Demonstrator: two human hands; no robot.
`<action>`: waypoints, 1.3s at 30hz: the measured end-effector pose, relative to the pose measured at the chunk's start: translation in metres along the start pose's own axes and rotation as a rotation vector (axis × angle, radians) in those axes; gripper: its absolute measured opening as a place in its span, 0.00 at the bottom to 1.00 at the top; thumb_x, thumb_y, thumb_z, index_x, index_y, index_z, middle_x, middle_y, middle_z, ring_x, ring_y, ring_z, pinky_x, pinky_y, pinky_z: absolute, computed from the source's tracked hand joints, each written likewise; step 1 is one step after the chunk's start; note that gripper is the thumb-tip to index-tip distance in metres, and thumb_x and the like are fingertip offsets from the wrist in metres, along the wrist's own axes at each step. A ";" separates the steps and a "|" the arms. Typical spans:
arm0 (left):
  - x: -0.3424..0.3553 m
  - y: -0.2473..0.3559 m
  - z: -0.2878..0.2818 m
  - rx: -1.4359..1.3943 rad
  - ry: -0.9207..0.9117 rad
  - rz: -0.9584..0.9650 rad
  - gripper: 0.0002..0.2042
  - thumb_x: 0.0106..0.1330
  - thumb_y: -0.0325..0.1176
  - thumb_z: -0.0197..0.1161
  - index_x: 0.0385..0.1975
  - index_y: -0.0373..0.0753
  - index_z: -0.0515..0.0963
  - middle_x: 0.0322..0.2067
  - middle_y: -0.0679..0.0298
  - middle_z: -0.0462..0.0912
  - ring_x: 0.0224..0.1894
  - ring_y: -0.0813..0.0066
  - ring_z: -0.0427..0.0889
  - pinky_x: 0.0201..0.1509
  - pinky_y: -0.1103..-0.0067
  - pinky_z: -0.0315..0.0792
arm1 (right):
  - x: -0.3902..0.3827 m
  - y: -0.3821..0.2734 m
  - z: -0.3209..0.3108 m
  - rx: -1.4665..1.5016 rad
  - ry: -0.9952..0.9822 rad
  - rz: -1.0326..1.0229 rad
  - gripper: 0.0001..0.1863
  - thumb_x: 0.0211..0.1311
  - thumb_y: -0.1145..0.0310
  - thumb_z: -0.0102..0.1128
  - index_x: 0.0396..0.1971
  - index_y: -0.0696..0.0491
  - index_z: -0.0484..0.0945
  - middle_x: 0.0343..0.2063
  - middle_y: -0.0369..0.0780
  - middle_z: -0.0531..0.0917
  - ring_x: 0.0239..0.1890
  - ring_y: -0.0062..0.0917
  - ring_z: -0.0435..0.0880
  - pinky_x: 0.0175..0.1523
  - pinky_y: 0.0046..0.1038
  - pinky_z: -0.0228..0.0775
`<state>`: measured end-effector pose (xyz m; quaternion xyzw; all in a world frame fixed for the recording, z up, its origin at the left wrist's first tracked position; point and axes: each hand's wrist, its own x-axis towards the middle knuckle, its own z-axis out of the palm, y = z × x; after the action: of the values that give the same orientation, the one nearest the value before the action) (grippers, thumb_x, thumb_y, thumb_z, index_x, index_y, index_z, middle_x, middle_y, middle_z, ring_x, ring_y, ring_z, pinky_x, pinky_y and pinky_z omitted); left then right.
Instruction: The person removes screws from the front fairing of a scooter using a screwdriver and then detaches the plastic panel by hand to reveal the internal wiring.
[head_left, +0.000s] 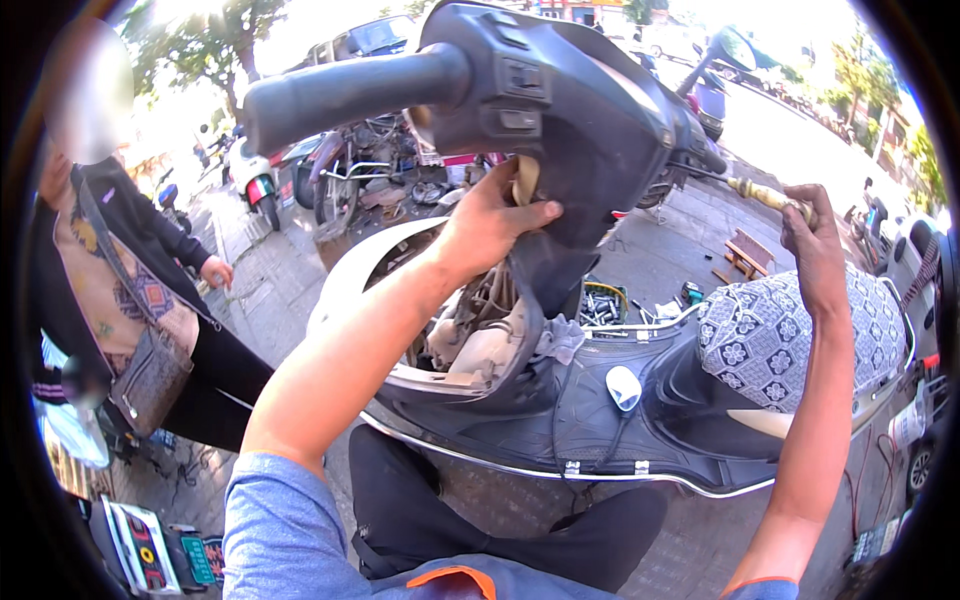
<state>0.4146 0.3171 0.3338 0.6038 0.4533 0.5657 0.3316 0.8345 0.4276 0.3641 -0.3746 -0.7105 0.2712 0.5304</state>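
A scooter's black handlebar housing fills the upper middle, with a rubber grip, switches and a mirror. My left hand is closed on the housing's underside, beside a pale beige piece. My right hand is closed around a screwdriver with a translucent yellowish handle, its shaft reaching to the far side of the housing near a lever. Below, the open front body exposes dusty inner parts. A small white object and a black cable lie on the footboard.
A person in a dark jacket stands at my left. Parked motorbikes stand behind. Right of the housing are a patterned seat and a small wooden stool. A tray of tools sits beyond the footboard.
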 end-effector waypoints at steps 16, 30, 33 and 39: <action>0.009 -0.018 -0.009 -0.026 -0.013 0.102 0.40 0.68 0.34 0.76 0.75 0.27 0.62 0.62 0.52 0.81 0.63 0.66 0.80 0.70 0.72 0.72 | 0.020 -0.009 -0.024 -0.293 -0.058 0.088 0.13 0.84 0.57 0.55 0.55 0.48 0.77 0.29 0.30 0.70 0.29 0.13 0.65 0.35 0.19 0.61; 0.000 -0.007 -0.008 0.042 0.025 0.055 0.38 0.68 0.32 0.75 0.74 0.28 0.63 0.62 0.55 0.82 0.61 0.68 0.81 0.68 0.73 0.74 | 0.008 0.002 0.007 -0.166 0.066 -0.027 0.19 0.83 0.52 0.58 0.61 0.49 0.73 0.31 0.30 0.73 0.31 0.14 0.69 0.36 0.20 0.62; 0.002 -0.013 -0.009 -0.017 0.012 0.052 0.37 0.68 0.32 0.76 0.74 0.28 0.65 0.61 0.55 0.82 0.60 0.68 0.81 0.67 0.73 0.74 | 0.024 0.000 -0.024 -0.130 -0.090 0.253 0.22 0.82 0.47 0.56 0.62 0.48 0.73 0.31 0.32 0.75 0.30 0.12 0.70 0.38 0.20 0.68; 0.005 -0.016 -0.008 0.010 0.062 0.064 0.31 0.66 0.32 0.76 0.66 0.28 0.72 0.50 0.59 0.85 0.51 0.73 0.82 0.59 0.75 0.76 | -0.001 -0.026 0.040 0.016 0.205 0.073 0.17 0.83 0.50 0.55 0.55 0.49 0.76 0.27 0.29 0.73 0.25 0.12 0.67 0.32 0.19 0.62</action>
<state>0.4038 0.3264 0.3224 0.6017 0.4468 0.5922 0.2961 0.7905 0.4121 0.3720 -0.4215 -0.6361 0.2564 0.5932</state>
